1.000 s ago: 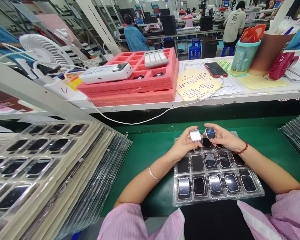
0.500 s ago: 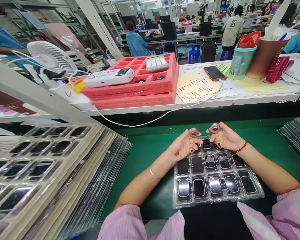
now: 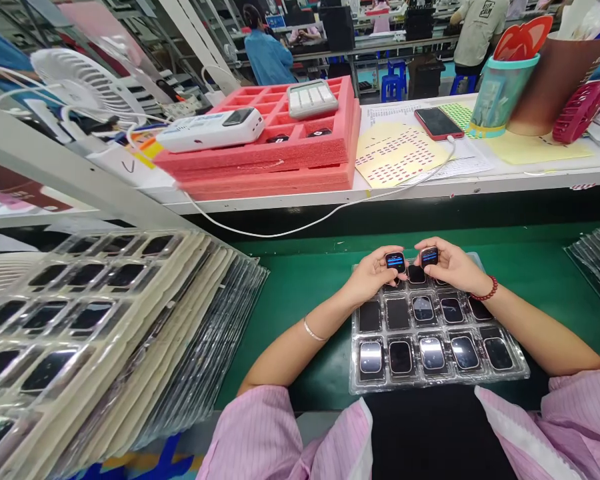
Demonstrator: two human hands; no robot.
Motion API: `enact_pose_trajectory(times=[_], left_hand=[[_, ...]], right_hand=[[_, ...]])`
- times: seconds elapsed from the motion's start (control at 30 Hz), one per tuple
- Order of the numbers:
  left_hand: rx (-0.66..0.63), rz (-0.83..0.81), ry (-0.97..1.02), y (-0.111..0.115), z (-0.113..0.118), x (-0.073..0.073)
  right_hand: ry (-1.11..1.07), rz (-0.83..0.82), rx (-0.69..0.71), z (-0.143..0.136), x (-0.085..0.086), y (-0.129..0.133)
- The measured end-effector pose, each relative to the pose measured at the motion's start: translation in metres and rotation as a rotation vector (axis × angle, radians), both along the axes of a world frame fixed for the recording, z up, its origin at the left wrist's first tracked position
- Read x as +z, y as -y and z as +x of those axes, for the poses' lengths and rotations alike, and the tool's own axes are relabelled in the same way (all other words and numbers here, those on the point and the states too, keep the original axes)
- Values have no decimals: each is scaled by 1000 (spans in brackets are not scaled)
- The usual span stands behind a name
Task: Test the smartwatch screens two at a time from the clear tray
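My left hand is closed on a smartwatch body, its lit screen turned toward me with blue and white lines on it. A second smartwatch body, also lit, is gripped between the thumb and fingers of my right hand. Both watches have no straps and are held side by side above the far edge of a clear plastic tray. Rows of dark-screened watch bodies sit in the tray's pockets, among them one watch in the near row. Two pockets at the left of the middle row look like plain dark squares.
Tall stacks of filled clear trays lean at the left; another tray stack is at the right edge. On the shelf are red foam trays, a white handheld device, a phone, a cup and fans. A white cable droops below the shelf.
Both watches have turned from showing their backs to showing lit screens toward me. My hands have rotated with them, thumbs now in front. The camera view has tilted slightly downward.
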State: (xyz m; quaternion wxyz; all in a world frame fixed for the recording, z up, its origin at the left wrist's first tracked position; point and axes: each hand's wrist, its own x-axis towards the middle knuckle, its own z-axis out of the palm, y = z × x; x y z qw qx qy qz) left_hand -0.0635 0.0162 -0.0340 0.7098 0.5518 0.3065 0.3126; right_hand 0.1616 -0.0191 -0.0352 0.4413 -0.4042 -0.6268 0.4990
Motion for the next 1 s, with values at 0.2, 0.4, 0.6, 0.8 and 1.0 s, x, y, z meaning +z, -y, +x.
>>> enact_pose_trajectory(times=[0.2, 0.4, 0.6, 0.8, 1.0], left_hand=[[20, 24, -7, 1, 0, 2], [26, 42, -19, 2, -1, 4], [40, 42, -44, 4, 0, 5], [49, 10, -46, 5, 2, 7], [35, 36, -31, 5, 3, 4]], right_hand=[[48, 12, -3, 0, 2, 1], [77, 52, -3, -1, 3, 1], [79, 41, -23, -1, 0, 0], [139, 60, 8, 0, 0, 2], [173, 64, -20, 0, 1, 2]])
